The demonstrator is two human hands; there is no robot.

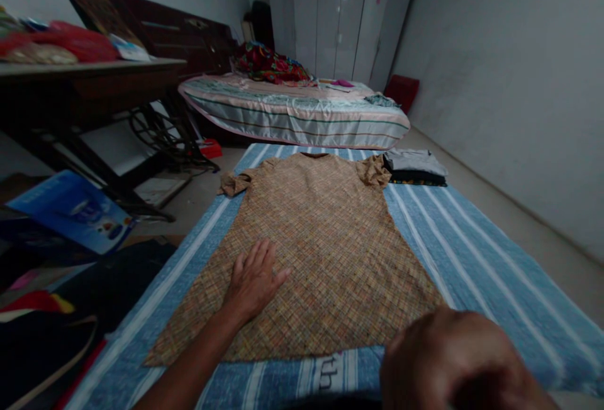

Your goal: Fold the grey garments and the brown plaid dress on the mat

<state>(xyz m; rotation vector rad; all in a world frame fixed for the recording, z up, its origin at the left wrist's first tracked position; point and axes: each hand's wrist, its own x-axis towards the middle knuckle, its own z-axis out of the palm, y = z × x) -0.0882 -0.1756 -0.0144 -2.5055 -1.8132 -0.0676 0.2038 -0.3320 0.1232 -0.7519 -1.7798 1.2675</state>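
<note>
A brown checked short-sleeved dress (pixel 321 246) lies spread flat, its neckline at the far end and its wide hem toward me. My left hand (pixel 255 278) rests palm down on the dress, left of its middle, with the fingers stretched out. Close to the camera at the lower right is my right hand (pixel 453 360), smeared by motion. It covers the dress's near right corner in view; its fingers look bent, but what they do is not clear. Beneath the dress is a blue and white striped cover (pixel 476 259).
Folded clothes (pixel 415 168) are stacked at the cover's far right. A sewing machine table (pixel 94 77) with a red bag (pixel 82 42) stands left, above a blue box (pixel 75 212). Beyond lies a bed (pixel 292 114) before a wardrobe (pixel 335 20); a wall (pixel 519 70) runs along the right.
</note>
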